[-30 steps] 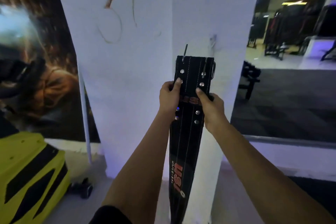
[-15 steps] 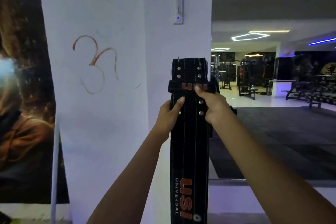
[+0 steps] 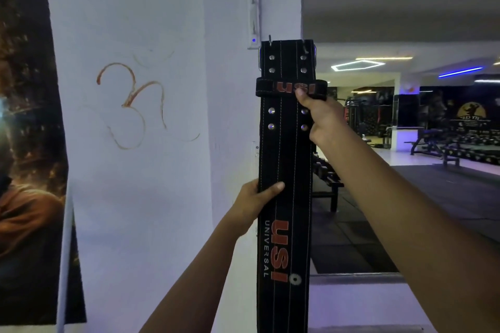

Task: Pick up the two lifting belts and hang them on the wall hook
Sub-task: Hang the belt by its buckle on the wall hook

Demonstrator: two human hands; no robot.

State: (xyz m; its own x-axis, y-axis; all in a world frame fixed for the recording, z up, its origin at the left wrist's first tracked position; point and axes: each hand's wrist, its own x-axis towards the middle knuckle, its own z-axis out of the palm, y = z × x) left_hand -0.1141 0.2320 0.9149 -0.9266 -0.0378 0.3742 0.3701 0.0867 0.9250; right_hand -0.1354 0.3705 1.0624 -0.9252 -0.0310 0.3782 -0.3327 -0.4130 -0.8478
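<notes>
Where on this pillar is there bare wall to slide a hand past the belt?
Bare wall lies left of the belt, between it and the red scribble. It is crowded at the belt's top, where the buckle meets a small white box, and on the right edge, gripped by the right hand.

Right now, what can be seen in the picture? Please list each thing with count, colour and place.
belt: one visible, black with orange letters, upright against the pillar corner
pillar: one, white, centre, with an orange drawn mark
poster: one, dark brown, far left
benches: several, dark, far right background
ceiling lights: a few, white and blue, upper right
left hand: one, gripping the belt's left edge, lower down
right hand: one, gripping the belt near its loop
</notes>
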